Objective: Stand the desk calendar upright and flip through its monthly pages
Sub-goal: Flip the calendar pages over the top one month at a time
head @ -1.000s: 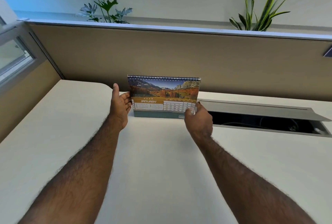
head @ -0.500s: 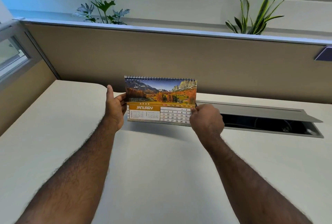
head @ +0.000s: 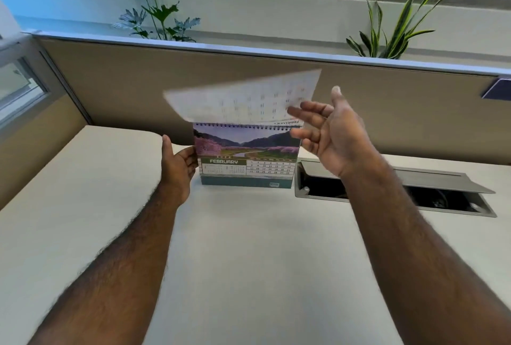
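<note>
The spiral-bound desk calendar (head: pixel 246 163) stands upright on the white desk (head: pixel 235 261) and shows FEBRUARY under a picture of pink trees and hills. Its January page (head: pixel 243 97) is blurred in the air above the spiral, swung up and back. My left hand (head: pixel 178 163) holds the calendar's left edge, thumb up. My right hand (head: pixel 330 130) hovers beside the upper right corner with fingers spread, its fingertips at the flying page's right edge and nothing gripped.
An open cable tray (head: pixel 395 192) with a raised grey lid is sunk in the desk right of the calendar. A tan partition (head: pixel 138 82) runs behind. Two potted plants (head: pixel 154 13) (head: pixel 392 29) stand beyond it under the window.
The January page was lifted by my right hand and flipped up over the spiral, showing February. My right hand let go and rose. The calendar's base is back on the desk.
</note>
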{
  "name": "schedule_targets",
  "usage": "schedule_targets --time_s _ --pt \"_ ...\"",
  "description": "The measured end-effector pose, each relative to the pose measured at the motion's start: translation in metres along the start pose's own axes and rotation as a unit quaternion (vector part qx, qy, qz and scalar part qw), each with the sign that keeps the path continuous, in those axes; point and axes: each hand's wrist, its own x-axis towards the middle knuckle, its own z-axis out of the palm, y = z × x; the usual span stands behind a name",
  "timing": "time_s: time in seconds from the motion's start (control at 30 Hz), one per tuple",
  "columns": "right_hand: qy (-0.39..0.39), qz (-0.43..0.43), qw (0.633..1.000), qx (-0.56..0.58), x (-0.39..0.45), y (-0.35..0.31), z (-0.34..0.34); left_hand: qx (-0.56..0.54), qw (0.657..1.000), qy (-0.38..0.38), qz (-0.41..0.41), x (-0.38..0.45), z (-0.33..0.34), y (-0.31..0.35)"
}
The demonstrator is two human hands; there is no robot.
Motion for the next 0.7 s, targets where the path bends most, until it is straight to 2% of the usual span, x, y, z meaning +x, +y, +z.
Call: schedule_targets --time_s 0.1,0.33,0.53,0.63,0.7 --pt "-0.027 -0.027 0.999 -0.019 0.017 -0.003 0.002 0.003 1.000 -0.001 -0.010 0.001 0.000 0.000" --pt "0.017 -0.079 0.959 -0.273 0.040 0.017 -0.001 -0.002 1.000 0.001 -0.007 0.001 0.001 -0.001" --pt "0.066 -0.050 0.951 -0.296 0.047 0.039 -0.015 0.004 1.000 0.004 -0.008 -0.001 0.000 -0.002" --pt "0.130 -0.049 0.943 -0.301 0.046 0.060 -0.020 0.007 1.000 0.006 -0.010 0.000 0.000 -0.004" --pt "0.183 -0.062 0.915 -0.354 0.044 0.078 -0.021 0.008 1.000 0.007 -0.011 0.001 0.000 -0.004"
